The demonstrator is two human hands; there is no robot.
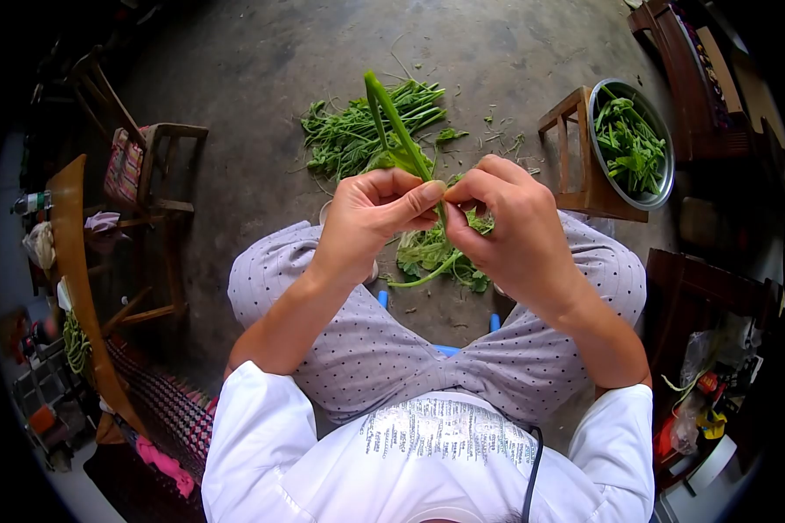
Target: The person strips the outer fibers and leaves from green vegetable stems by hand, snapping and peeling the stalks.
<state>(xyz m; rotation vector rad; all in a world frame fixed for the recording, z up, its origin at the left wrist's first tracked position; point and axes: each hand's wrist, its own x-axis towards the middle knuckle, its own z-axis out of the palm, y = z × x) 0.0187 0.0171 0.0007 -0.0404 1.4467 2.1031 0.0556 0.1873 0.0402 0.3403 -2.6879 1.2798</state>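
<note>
In head view, the left hand (366,209) pinches a green stalk (399,131) above the floor (262,131); the right hand (510,213) pinches near its lower end. Fingertips close together should give good control. The hands partly cover loose leaves (423,251) below. At right, a metal basin (651,109) stands on a wooden stool (602,202).

White printed T-shirt (323,479), dotted pale trousers (371,349), apparently greyish.

A wooden chair (173,130) stands near a table (75,240).
</note>
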